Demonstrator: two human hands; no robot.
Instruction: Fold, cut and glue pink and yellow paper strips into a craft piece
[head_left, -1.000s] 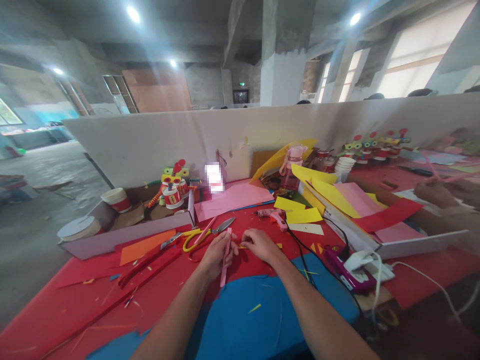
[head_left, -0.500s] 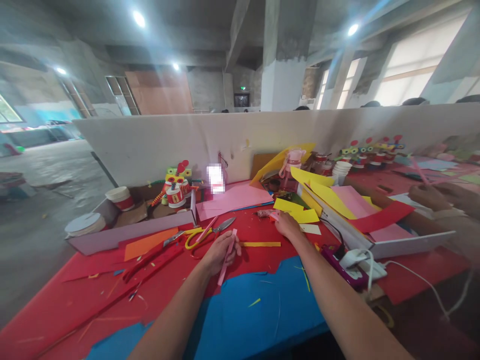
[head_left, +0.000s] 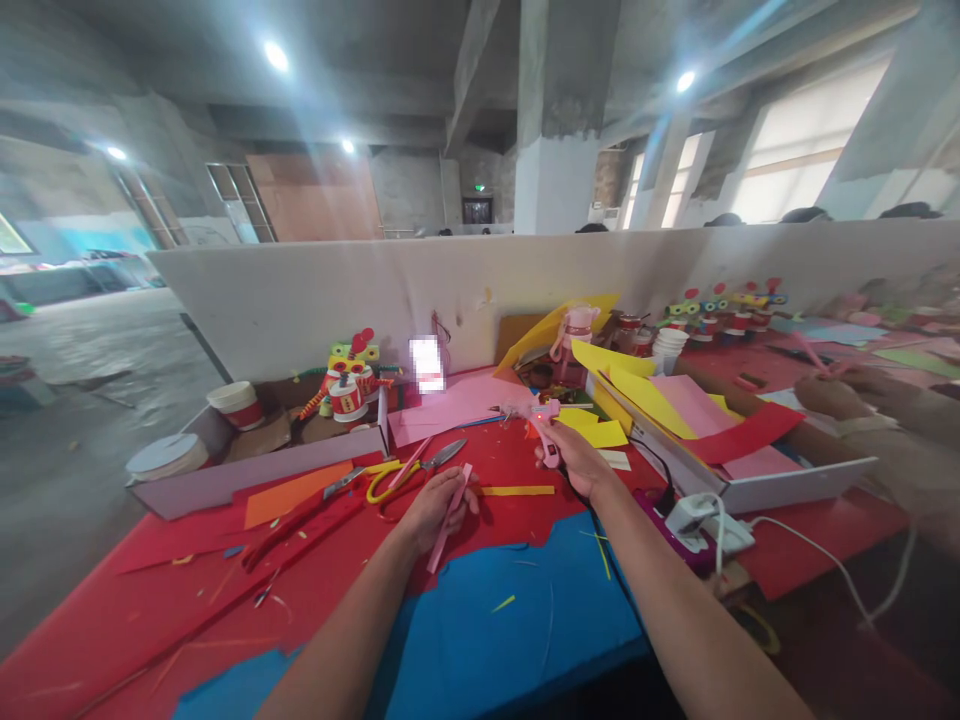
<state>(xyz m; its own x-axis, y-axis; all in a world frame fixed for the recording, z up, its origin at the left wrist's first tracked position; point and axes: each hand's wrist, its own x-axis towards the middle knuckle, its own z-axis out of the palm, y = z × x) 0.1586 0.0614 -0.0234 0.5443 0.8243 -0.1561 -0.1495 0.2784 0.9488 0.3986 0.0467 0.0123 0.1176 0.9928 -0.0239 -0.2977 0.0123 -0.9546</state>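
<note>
Between the fingers of my left hand [head_left: 437, 508] is a narrow pink paper strip [head_left: 450, 520], slanting down toward the blue sheet [head_left: 517, 620]. My right hand [head_left: 576, 455] grips a pink glue gun [head_left: 551, 448] by its handle, raised above the red tabletop with the nozzle pointing left. A glue stick shows out of its back end. A yellow paper strip [head_left: 517, 490] lies flat between my hands. Just beyond my left hand are scissors with yellow handles [head_left: 386, 482]. A second pair of scissors with red handles [head_left: 289, 530] rests farther left.
An open box at left [head_left: 262, 470] holds paper cups and a paper-cup robot figure [head_left: 349, 395]. At right, another box [head_left: 799, 487] holds coloured paper, beside a purple power strip [head_left: 671, 535] with cables. A co-worker's hands [head_left: 825, 395] are at far right.
My right hand has lifted the glue gun off the table and it now shows upright in the grip. My left hand keeps the pink strip in nearly the same place.
</note>
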